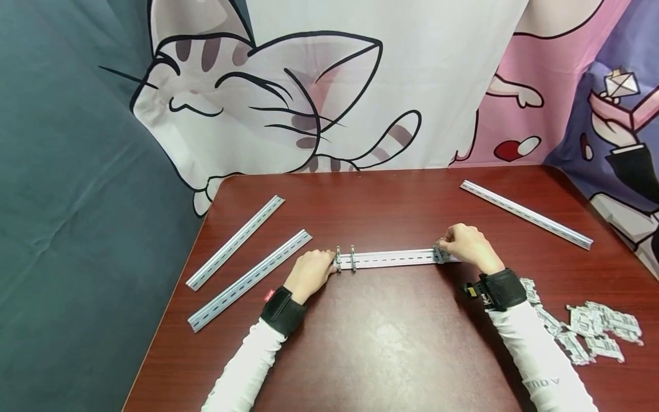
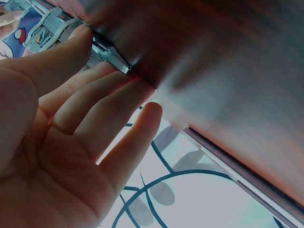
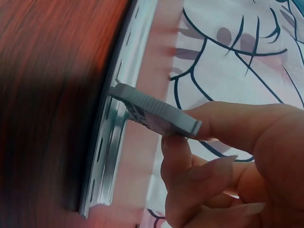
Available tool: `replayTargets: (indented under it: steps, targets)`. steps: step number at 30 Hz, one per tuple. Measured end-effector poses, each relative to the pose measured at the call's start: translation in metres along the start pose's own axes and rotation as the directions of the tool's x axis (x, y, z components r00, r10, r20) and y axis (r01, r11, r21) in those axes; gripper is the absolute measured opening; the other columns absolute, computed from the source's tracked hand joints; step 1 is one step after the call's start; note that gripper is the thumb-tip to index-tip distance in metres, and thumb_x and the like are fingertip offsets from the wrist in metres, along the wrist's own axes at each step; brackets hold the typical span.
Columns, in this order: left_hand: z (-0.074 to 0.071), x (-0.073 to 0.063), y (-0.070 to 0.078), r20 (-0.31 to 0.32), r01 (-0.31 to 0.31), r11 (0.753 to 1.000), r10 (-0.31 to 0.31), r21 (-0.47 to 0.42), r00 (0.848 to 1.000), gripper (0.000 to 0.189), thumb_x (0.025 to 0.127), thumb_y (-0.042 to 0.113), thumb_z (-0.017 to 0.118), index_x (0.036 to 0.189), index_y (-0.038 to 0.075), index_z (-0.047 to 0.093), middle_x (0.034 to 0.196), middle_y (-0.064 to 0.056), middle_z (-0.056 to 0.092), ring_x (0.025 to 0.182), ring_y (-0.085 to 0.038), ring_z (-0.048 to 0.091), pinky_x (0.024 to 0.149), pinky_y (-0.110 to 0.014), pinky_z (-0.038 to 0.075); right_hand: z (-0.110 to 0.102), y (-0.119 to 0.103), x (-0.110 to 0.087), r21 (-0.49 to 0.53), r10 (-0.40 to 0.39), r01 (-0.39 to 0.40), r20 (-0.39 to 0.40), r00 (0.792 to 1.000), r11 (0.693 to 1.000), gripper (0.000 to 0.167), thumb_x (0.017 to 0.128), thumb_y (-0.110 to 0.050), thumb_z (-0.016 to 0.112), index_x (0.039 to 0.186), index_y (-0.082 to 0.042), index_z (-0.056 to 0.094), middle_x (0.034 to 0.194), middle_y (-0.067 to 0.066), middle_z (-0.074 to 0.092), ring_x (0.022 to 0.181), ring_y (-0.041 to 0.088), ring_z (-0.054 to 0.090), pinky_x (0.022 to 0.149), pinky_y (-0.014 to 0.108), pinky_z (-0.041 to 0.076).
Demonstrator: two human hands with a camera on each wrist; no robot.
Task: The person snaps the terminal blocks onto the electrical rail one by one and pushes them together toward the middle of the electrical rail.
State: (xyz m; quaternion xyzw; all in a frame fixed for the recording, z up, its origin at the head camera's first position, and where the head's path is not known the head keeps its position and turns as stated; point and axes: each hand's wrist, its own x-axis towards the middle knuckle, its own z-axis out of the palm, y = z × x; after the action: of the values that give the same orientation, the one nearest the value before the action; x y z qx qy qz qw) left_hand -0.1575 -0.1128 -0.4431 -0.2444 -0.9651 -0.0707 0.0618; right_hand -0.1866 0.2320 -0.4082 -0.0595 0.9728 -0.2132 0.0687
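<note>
A slotted metal DIN rail [image 1: 393,259] lies crosswise in front of me on the table. My left hand [image 1: 311,272] grips its left end; in the left wrist view the thumb is at the rail end [image 2: 114,58], with fingers on the other side. Two grey-green clips [image 1: 353,258] stand across the rail near that hand. Toward the right end, my right hand [image 1: 471,246] pinches a grey plastic clip [image 3: 159,111] between thumb and fingertips. The clip is tilted, its far end right at the rail's edge in the right wrist view.
Two more rails [image 1: 249,280] lie slanted at the left of the table, and another rail [image 1: 525,214] at the back right. Several loose grey-green clips [image 1: 587,320] are heaped beside my right forearm. A cartoon-print cloth [image 1: 437,86] hangs behind the table's back edge.
</note>
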Motion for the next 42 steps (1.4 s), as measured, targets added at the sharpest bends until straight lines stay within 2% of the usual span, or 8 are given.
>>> replayTargets:
  steps: [8,11,19,25,29,33,37,42]
  targets:
    - [0.001,0.002,-0.001,0.012,0.014,1.000,-0.014,-0.019,1.000,0.012,0.086,0.021,0.071,0.089,0.010,0.067,0.081,-0.009,0.070,0.074,-0.029,0.069,0.058,-0.042,0.054,0.009,-0.005,0.004,-0.068,0.029,-0.027,0.023,0.999,0.997,0.032,0.085,-0.023,0.056,0.058,-0.015,0.042,0.058,-0.003,0.037,0.058,0.017,0.041,0.049,0.030,0.029]
    - [0.001,0.002,-0.001,0.019,0.018,1.000,-0.017,-0.019,1.000,0.012,0.086,0.021,0.071,0.089,0.010,0.068,0.081,-0.009,0.071,0.074,-0.028,0.069,0.058,-0.042,0.054,0.012,-0.006,0.004,-0.090,0.013,-0.012,0.021,1.000,0.996,0.033,0.085,-0.021,0.055,0.056,-0.016,0.040,0.057,-0.005,0.033,0.056,0.015,0.039,0.048,0.029,0.028]
    - [0.001,0.003,-0.002,0.037,0.019,1.000,-0.018,-0.024,0.999,0.012,0.087,0.021,0.070,0.090,0.010,0.068,0.083,-0.009,0.071,0.076,-0.029,0.069,0.059,-0.042,0.054,0.013,-0.008,0.003,-0.122,-0.020,0.020,0.007,1.000,0.992,0.030,0.086,-0.019,0.055,0.058,-0.015,0.043,0.058,-0.003,0.038,0.057,0.017,0.042,0.048,0.030,0.030]
    - [0.000,0.003,-0.001,0.033,0.017,1.000,-0.016,-0.019,0.999,0.012,0.087,0.021,0.069,0.091,0.009,0.068,0.083,-0.009,0.070,0.075,-0.028,0.069,0.059,-0.042,0.054,0.016,-0.009,0.001,-0.149,-0.028,0.023,-0.035,0.999,0.989,0.030,0.083,-0.019,0.056,0.058,-0.015,0.040,0.059,-0.002,0.038,0.058,0.019,0.043,0.048,0.033,0.032]
    - [0.001,0.002,-0.001,0.030,0.016,1.000,-0.015,-0.022,0.999,0.013,0.087,0.020,0.070,0.093,0.009,0.068,0.083,-0.009,0.070,0.074,-0.028,0.069,0.058,-0.041,0.054,0.020,-0.008,0.001,-0.156,-0.030,0.023,-0.043,0.999,0.987,0.024,0.082,-0.019,0.055,0.060,-0.014,0.049,0.059,0.000,0.044,0.058,0.021,0.046,0.047,0.035,0.035]
    - [0.001,0.002,-0.001,0.024,0.015,1.000,-0.014,-0.020,1.000,0.013,0.086,0.020,0.071,0.094,0.009,0.069,0.085,-0.010,0.071,0.074,-0.028,0.069,0.058,-0.041,0.053,0.023,-0.007,0.000,-0.155,-0.028,0.022,-0.039,0.999,0.988,0.024,0.083,-0.021,0.054,0.059,-0.015,0.053,0.061,0.003,0.052,0.059,0.024,0.051,0.047,0.040,0.039]
    - [0.001,0.001,-0.001,0.021,0.012,1.000,-0.012,-0.015,1.000,0.014,0.086,0.020,0.071,0.094,0.008,0.069,0.084,-0.011,0.071,0.074,-0.028,0.069,0.059,-0.041,0.053,0.026,-0.006,0.000,-0.161,-0.023,0.018,-0.031,0.999,0.987,0.030,0.084,-0.023,0.052,0.056,-0.015,0.046,0.062,0.006,0.054,0.060,0.026,0.054,0.049,0.043,0.041]
    - [0.000,0.002,0.000,0.025,0.015,1.000,-0.014,-0.025,1.000,0.013,0.087,0.020,0.070,0.092,0.009,0.068,0.085,-0.010,0.071,0.074,-0.028,0.069,0.058,-0.041,0.053,0.027,-0.005,0.001,-0.168,-0.015,0.013,-0.008,1.000,0.986,0.031,0.086,-0.024,0.051,0.057,-0.014,0.047,0.064,0.007,0.056,0.062,0.027,0.055,0.051,0.044,0.043]
